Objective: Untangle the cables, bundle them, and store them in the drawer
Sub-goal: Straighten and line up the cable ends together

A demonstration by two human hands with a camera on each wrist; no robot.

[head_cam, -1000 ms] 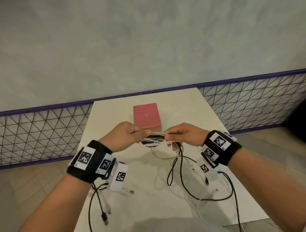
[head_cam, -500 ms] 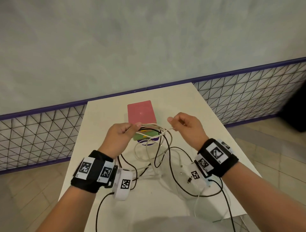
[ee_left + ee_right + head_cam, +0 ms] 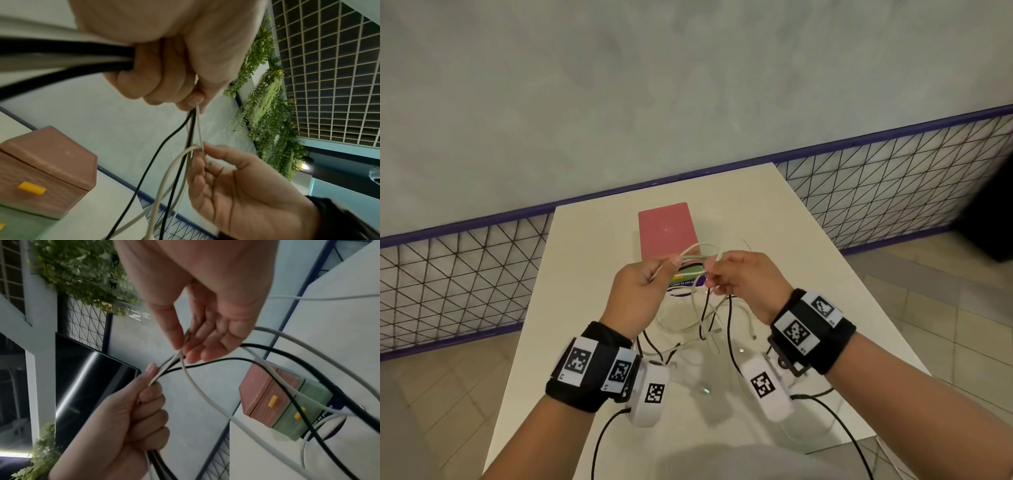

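Note:
My left hand (image 3: 654, 277) is a fist round a bunch of white and black cables (image 3: 191, 126), held above the table in front of the drawer box. Just to its right, my right hand (image 3: 717, 274) pinches a white cable (image 3: 180, 356) between thumb and fingertips; the other fingers are loosely spread. A white loop (image 3: 697, 247) arches between the hands. Black cable (image 3: 729, 329) and white strands hang to the table. The small drawer box (image 3: 666, 229) has a pink top, a green lower drawer (image 3: 296, 415) and yellow handles (image 3: 272, 400); its drawers look closed.
The white table (image 3: 808, 246) is narrow, with its edges close on both sides. Loose cable ends and connectors (image 3: 717, 331) lie between my wrists. A wire-mesh fence with a purple rail (image 3: 465, 274) runs behind the table. Black wrist-camera leads (image 3: 835, 414) trail off the near edge.
Half a second ago my hands were apart with the white cable stretched between them. The right hand has now come back next to the left, forming a loop.

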